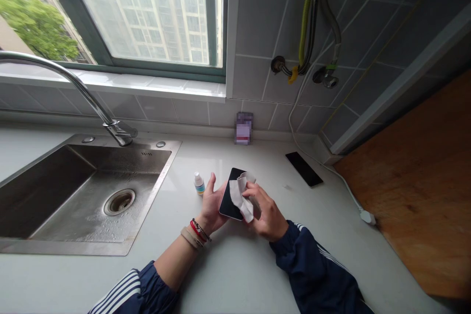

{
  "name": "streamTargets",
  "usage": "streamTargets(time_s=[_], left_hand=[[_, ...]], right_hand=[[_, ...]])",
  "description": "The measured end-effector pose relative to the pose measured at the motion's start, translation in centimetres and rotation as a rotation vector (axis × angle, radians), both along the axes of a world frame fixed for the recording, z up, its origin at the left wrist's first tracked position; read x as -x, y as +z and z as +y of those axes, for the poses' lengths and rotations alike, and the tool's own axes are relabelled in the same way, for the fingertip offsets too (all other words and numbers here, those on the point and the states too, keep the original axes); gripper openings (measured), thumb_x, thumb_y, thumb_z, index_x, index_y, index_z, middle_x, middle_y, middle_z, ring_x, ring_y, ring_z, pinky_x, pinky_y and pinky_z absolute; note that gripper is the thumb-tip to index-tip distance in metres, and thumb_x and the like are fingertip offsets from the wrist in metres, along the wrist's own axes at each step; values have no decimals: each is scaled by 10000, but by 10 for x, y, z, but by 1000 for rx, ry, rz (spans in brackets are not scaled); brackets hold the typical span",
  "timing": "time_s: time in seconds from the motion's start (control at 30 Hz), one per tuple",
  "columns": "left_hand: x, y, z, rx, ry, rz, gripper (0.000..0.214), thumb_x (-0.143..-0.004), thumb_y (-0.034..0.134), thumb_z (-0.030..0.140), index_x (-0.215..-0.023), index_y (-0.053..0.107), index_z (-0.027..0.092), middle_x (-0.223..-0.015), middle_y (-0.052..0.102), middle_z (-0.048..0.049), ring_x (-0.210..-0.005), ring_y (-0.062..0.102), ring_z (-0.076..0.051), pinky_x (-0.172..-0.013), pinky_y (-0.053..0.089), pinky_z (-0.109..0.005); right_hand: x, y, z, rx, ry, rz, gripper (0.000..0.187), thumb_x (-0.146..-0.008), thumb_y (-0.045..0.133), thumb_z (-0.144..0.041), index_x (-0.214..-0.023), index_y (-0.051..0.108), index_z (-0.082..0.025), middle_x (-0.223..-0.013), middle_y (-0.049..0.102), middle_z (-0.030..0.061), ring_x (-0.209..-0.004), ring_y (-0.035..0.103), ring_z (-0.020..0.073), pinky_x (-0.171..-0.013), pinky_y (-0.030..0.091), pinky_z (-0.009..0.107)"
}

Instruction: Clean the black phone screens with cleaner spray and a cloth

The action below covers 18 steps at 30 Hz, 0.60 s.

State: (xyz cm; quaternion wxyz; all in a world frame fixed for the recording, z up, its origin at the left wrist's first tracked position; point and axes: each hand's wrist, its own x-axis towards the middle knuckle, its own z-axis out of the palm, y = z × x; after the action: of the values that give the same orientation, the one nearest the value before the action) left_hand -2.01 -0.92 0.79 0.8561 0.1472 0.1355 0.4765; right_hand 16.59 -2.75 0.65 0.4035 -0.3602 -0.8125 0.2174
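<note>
A window (140, 14) looks out on a tall apartment block and a green tree. To its right runs a grey tiled wall (257, 24) carrying braided hoses (307, 19) and two wall valves (329, 77), with a wooden board (412, 181) standing at the far right. Along the wall lies a pale stone table (228, 274), set with a brushed steel sink (158, 181) on the left, under an arched chrome faucet (79, 83). Water droplets speckle the basin around its round drain (118, 202).

Both forearms reach in from the bottom edge in navy sleeves (312, 270) with white stripes. Just above the table, the left grip (210, 203) is clamped on a black phone (228, 201), cradling it at a tilt between the thumb and spread fingers. The right grip (267, 211) is closed on a pale grey cloth (241, 196) with a zigzag edge, pinching it against the phone's glossy face.

Near the left hand stands a small dropper bottle (199, 184) with a white cap. Farther back, a second black phone (303, 169) lies flat near a white cable (342, 179). A blurred packet (243, 128) leans against the wall. Cord bracelets (196, 233) circle the left wrist.
</note>
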Motion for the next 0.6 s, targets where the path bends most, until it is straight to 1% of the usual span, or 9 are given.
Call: streamTargets(time_s=[0.07,0.1,0.17,0.23,0.33,0.47,0.53,0.6], left_hand=[[1,-1,1,0,7,-5,788,-965,395,685,-1501,458,111,-1288,675,-187,-1171,646,-364,-1068,441,-489],[1,-2,1,0,9,-3,785,-966,392,686,-1503,458,117,-1295,674,-185,-1189,639,-363,-1083,430,-492],[2,-2,1,1,3,5,792,-964,381,696,-1505,460,122,-1305,675,-178,-1226,621,-368,-1109,407,-502],[3,-3,1,3,-4,12,806,-957,369,714,-1498,474,126,-1304,682,-166,-1258,599,-383,-1127,391,-512],[4,-5,4,22,2,38,801,-958,355,717,-1478,505,127,-1285,699,-157,-1267,595,-393,-1129,395,-517],[5,-8,9,38,40,77,809,-957,357,716,-1460,520,104,-1261,706,-189,-1229,635,-364,-1119,419,-505],[6,-9,11,40,47,92,821,-952,346,732,-1457,526,110,-1273,701,-191,-1234,636,-356,-1124,416,-501],[4,-10,10,47,28,118,815,-947,335,747,-1447,544,139,-1287,699,-174,-1250,627,-358,-1133,404,-511]], right_hand=[[2,-7,2,-43,25,-149,544,-925,626,-332,-1428,504,-166,-1490,531,175,-1442,439,339,-1185,361,563],[2,-10,3,-57,32,-225,606,-954,610,-382,-1495,450,-160,-1531,496,176,-1481,384,343,-1204,323,585],[3,-16,3,-78,33,-351,668,-995,565,-477,-1554,391,-155,-1589,429,169,-1529,291,348,-1212,296,613],[6,-19,0,-94,21,-431,692,-1015,525,-511,-1581,353,-152,-1621,372,162,-1548,241,346,-1211,293,623],[13,-18,-8,-131,42,-494,680,-1024,515,-483,-1586,347,-139,-1621,369,154,-1549,240,340,-1220,276,625],[22,-13,-20,-201,150,-515,639,-1021,523,-468,-1552,412,-131,-1598,422,124,-1546,251,330,-1254,188,622],[25,-12,-21,-215,152,-518,619,-1030,504,-485,-1545,428,-149,-1592,434,106,-1544,261,322,-1259,165,623],[24,-13,-18,-210,111,-533,623,-1042,472,-505,-1554,412,-156,-1600,418,104,-1543,262,328,-1245,196,638]])
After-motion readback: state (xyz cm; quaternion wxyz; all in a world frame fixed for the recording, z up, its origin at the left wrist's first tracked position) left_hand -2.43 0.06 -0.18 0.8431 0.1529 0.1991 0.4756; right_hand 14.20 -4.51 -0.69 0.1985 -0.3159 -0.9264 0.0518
